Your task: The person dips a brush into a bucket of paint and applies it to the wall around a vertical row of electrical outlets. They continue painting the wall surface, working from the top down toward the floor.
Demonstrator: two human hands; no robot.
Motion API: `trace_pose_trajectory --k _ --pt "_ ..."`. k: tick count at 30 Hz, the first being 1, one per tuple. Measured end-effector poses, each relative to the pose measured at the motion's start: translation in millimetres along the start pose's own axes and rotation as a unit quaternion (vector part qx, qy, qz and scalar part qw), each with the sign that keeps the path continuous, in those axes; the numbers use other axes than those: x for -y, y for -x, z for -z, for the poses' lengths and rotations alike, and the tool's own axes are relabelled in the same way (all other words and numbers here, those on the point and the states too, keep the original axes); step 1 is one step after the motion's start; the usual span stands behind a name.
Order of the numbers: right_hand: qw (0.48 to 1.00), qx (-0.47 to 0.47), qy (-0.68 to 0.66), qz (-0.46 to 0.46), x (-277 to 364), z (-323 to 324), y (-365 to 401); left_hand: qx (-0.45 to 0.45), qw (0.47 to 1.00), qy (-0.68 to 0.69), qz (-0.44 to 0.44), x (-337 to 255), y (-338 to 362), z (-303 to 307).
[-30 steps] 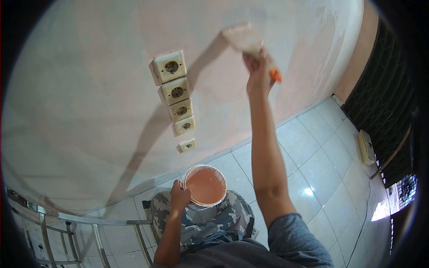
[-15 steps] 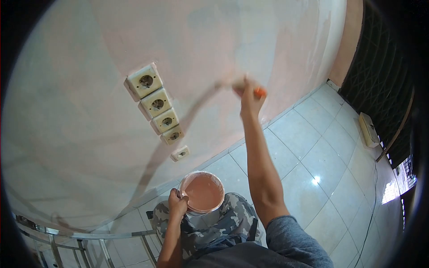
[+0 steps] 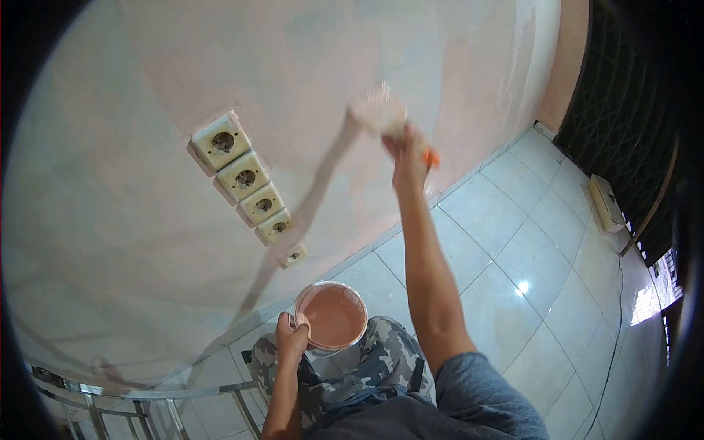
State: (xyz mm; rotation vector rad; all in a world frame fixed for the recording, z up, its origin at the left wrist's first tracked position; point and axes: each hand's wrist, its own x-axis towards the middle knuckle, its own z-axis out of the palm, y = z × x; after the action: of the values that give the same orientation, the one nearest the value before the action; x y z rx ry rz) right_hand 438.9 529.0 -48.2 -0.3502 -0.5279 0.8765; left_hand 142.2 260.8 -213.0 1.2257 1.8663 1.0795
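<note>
My right hand [image 3: 408,155] is closed round the handle of a wide paintbrush [image 3: 380,110]; an orange handle end sticks out beside the palm. The pale bristles are blurred and lie at the wall [image 3: 308,81], which is patchy pink over pale green. Low in front of me, my left hand [image 3: 292,336] grips the rim of a round tub [image 3: 361,334], its thumb over the edge. Pink paint [image 3: 334,312] fills part of the tub.
Several cream wall sockets [image 3: 246,177] run in a slanting row on the wall. A metal rail frame [image 3: 139,394] stands at lower left. Pale floor tiles [image 3: 506,271] stretch right, with a cable [image 3: 612,352], a yellowish box [image 3: 606,204] and a dark folding gate [image 3: 623,81].
The brush has swept up along the wall, with its bristles now pointing up and left. My left hand holds the tub in nearly the same place. The view has shifted slightly.
</note>
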Motion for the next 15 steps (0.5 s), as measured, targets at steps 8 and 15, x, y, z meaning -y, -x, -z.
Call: trace_pose_trajectory --k 8,15 --pt "0.963 -0.162 0.189 -0.104 -30 95 63 -0.004 1.0 0.006 0.018 -29 7 2" --pt "0.979 0.056 0.089 0.174 91 -111 -70 0.007 0.999 -0.035 0.023 -14 -9 -3"
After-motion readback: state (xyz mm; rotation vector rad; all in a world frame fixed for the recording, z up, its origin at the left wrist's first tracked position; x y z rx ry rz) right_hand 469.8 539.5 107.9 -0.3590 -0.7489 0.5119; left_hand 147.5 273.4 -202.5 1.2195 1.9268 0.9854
